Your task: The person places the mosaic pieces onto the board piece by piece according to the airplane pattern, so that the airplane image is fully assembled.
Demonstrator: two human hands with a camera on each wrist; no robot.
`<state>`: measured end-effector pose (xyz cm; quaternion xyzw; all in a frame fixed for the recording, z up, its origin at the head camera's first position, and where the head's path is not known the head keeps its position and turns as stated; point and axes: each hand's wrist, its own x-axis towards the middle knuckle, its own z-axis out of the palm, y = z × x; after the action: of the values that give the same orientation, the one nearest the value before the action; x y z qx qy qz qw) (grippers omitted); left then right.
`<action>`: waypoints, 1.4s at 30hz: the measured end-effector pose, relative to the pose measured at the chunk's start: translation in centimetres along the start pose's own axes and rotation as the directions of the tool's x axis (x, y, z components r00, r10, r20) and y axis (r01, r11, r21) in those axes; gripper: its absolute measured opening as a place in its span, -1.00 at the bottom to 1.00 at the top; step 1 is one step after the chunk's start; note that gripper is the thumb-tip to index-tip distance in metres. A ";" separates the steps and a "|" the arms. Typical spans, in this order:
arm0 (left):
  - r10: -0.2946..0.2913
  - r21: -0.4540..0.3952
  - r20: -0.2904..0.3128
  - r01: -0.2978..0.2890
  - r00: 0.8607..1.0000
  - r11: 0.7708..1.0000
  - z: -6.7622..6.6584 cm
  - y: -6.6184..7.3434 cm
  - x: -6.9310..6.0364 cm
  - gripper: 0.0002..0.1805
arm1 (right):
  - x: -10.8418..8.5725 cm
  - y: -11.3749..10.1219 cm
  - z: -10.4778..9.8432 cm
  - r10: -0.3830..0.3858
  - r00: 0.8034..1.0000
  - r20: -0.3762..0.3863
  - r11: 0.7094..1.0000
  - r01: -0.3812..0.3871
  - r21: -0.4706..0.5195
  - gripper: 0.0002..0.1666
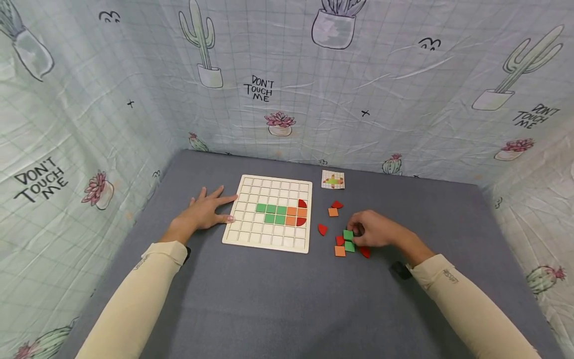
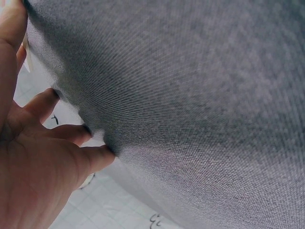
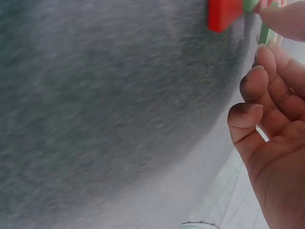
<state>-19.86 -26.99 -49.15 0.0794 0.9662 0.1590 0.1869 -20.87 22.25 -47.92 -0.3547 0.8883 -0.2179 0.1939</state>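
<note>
Nearest of all, 2 cream sleeves (image 1: pixel 130 294) frame the grey tabletop (image 1: pixel 269 304). And here's the action: the right hand (image 1: pixel 374 229), thumb and forefinger clamped on a green tile (image 1: pixel 348 235)! It's in the loose cluster right of the board. How does it handle? Light and stiff, I'd judge, hardly fragile, perhaps smooth enough to slip; 2 opposite edges look the best hold, though so thin a rim offers the fingers little to bite. And the looks: square, flat, bright green, crisp at the corners.

Packed in close by it, an orange square (image 1: pixel 340 251) at the front, a second green square (image 1: pixel 350 246), a red piece (image 1: pixel 340 241) (partly covered, so I can't call its shape), and a red wedge (image 1: pixel 365 252) peeking out beside the hand.

A shade farther, over on the other side, the left hand (image 1: pixel 202 210): fingers spread well apart, thumb and forefinger touching the left edge of the pale grid board (image 1: pixel 264 239). What a tidy layout! 5 green squares (image 1: pixel 271 209), 3 orange squares (image 1: pixel 291 211), 2 red quarter-rounds (image 1: pixel 302 203), each neatly in its cell.

Just off the board's right side, 2 more red wedges (image 1: pixel 322 229) and another orange square (image 1: pixel 333 212). Beyond those, a small picture card (image 1: pixel 333 179) with a coloured grid pattern, and behind everything, the cactus-print cloth (image 1: pixel 280 127).
</note>
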 end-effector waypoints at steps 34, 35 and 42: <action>-0.001 -0.019 -0.002 0.001 1.000 1.000 -0.2 0.1 -0.2 -0.11 | 7.2 -5.1 1.0 -0.137 0.990 -0.044 0.989 0.139 0.055 -0.87; -0.001 -0.019 -0.002 0.001 1.000 1.000 -0.2 0.1 -0.2 -0.11 | 7.3 -5.2 1.1 -0.140 0.989 -0.047 0.988 0.142 0.060 -0.87; -0.002 -0.020 -0.004 0.002 1.000 1.000 -0.1 0.0 0.0 -0.11 | 8.6 -6.1 1.4 -0.160 0.986 -0.045 0.985 0.162 0.065 -0.83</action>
<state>-19.88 -27.03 -49.02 0.0761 0.9650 0.1685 0.1861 -22.64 11.74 -47.51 -0.4142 0.8524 -0.2701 0.1699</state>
